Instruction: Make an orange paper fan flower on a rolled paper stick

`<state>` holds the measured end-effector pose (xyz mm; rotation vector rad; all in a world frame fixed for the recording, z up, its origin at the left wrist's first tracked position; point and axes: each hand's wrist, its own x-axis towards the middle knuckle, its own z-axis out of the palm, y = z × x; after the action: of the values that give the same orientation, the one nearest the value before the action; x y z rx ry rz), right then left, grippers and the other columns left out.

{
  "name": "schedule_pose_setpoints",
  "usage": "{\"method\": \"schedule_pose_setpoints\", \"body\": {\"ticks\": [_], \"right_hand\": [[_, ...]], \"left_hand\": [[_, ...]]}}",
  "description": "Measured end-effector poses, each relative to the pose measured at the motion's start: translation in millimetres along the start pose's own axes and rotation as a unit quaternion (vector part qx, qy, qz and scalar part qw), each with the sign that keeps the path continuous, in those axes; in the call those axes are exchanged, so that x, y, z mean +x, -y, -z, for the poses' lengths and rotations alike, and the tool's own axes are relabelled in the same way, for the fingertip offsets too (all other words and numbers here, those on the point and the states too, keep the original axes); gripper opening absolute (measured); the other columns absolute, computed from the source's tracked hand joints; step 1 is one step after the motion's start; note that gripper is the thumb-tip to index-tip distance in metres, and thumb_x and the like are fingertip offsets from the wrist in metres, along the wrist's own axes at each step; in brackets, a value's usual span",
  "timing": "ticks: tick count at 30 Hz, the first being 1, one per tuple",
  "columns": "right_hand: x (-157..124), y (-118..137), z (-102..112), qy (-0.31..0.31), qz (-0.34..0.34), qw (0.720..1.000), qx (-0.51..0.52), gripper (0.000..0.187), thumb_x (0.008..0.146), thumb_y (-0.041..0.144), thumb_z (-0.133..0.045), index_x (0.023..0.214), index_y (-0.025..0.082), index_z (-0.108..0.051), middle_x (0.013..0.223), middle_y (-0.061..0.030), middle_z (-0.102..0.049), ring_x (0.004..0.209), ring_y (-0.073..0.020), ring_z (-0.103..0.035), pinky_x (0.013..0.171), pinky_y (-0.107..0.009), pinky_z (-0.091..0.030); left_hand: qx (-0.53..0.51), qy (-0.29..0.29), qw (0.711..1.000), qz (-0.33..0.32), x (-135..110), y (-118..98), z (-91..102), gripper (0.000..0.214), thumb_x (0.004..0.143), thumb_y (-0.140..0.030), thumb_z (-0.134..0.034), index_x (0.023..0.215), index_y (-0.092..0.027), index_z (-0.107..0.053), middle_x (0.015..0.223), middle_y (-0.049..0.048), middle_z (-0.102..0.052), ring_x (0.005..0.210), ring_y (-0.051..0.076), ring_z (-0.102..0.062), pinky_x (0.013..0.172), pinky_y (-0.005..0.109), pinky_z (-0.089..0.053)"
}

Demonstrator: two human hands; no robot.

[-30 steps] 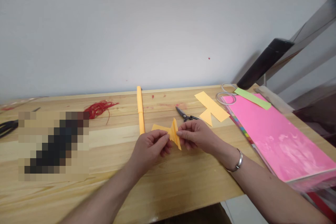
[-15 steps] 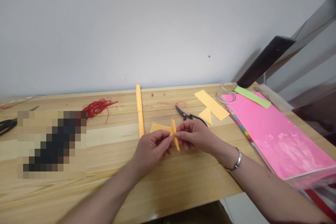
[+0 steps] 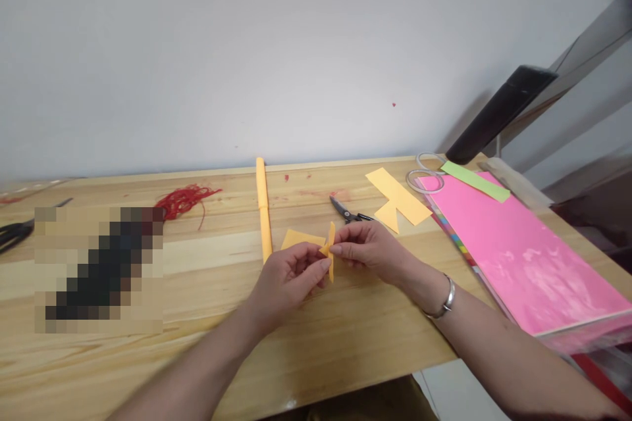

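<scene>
Left hand (image 3: 291,276) and right hand (image 3: 368,251) meeting fingertip to fingertip just above the table (image 3: 148,355), each closed in a thumb-and-forefinger pinch on a small folded orange paper (image 3: 330,256). Paper gathered at its middle and standing on edge between them, near the middle of the table, with one flat wing spread leftward behind the left fingers. Silver bracelet (image 3: 447,299) on the right wrist. Just beyond the right hand, black scissors (image 3: 349,213) lying flat, handles partly hidden by the knuckles. Left of the paper, an orange tube (image 3: 264,210) running from beside the left hand to the table's far edge. Right of the scissors, a cut orange strip (image 3: 397,198), then two clear rings (image 3: 423,179) and a green strip (image 3: 474,181) at the far end of a pink sheet (image 3: 513,256) along the right edge. Farther left, red thread (image 3: 187,200) in a loose tangle, well apart from both hands.
</scene>
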<state>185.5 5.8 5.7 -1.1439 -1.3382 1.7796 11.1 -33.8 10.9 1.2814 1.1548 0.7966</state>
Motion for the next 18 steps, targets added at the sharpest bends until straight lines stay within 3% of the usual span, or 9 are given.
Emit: {"method": "schedule_pose_setpoints", "body": {"ticks": [10,18], "right_hand": [[0.0,1.2,-3.2,0.007,0.022,1.000,0.011,0.021,0.059,0.032,-0.075,0.066,0.015,-0.065,0.049,0.0054,-0.050,0.047,-0.0054,-0.038,0.044,-0.020,-0.026],[-0.6,2.0,-3.7,0.041,0.031,0.998,-0.038,0.030,0.058,0.042,-0.074,0.062,0.015,-0.063,0.059,0.0007,-0.058,0.058,-0.0111,-0.051,0.056,-0.024,-0.039]], "left_hand": [[0.045,0.005,0.999,0.004,0.0,4.9,0.1,0.025,0.080,-0.035,-0.053,0.065,-0.019,-0.064,0.054,-0.0001,-0.059,0.050,0.011,-0.050,0.051,0.022,-0.040],[0.082,-0.002,0.997,-0.012,-0.3,2.9,-1.2,0.024,0.079,-0.032,-0.054,0.060,-0.019,-0.063,0.050,-0.0016,-0.056,0.048,0.011,-0.049,0.048,0.020,-0.036]]}}
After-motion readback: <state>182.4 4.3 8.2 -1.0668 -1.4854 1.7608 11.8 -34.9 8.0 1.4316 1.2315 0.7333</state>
